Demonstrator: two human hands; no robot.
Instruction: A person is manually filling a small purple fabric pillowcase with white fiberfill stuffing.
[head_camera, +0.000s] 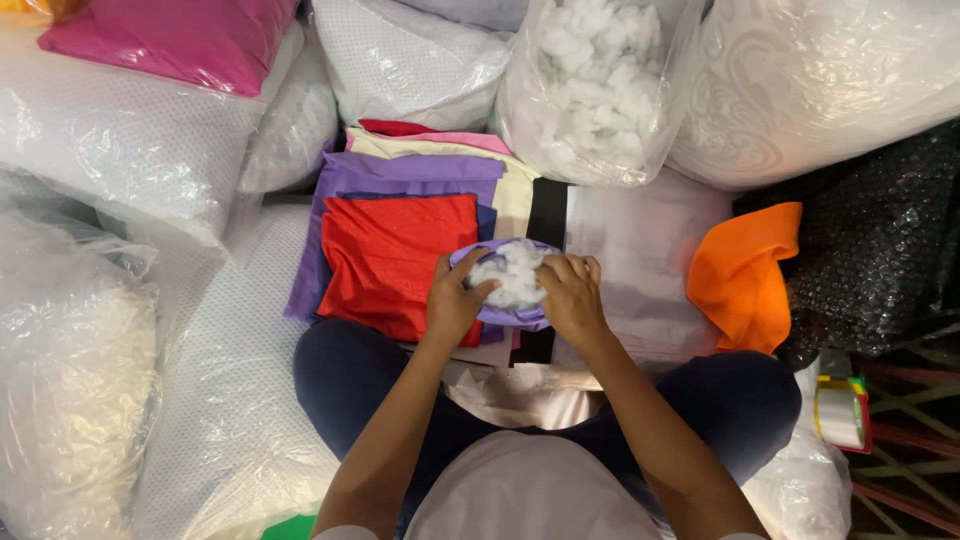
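Fingers (tips hidden) in stuffing

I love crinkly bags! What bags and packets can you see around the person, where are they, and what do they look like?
Clear bag of white fluff: top middle, open, lumpy.
Clear-wrapped pink cushion: top left, flat.
White dotted pillow in plastic: left, puffy.
Black bubble wrap: right, dark, bumpy.
Small packet: lower right, white with red, yellow and green edges.
Purple cover: centre, held by left hand and right hand, with fluff inside.

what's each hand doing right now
Left hand: fingers closed on the purple fabric cover stuffed with white filling.
Right hand: fingers closed on the same cover's edge.
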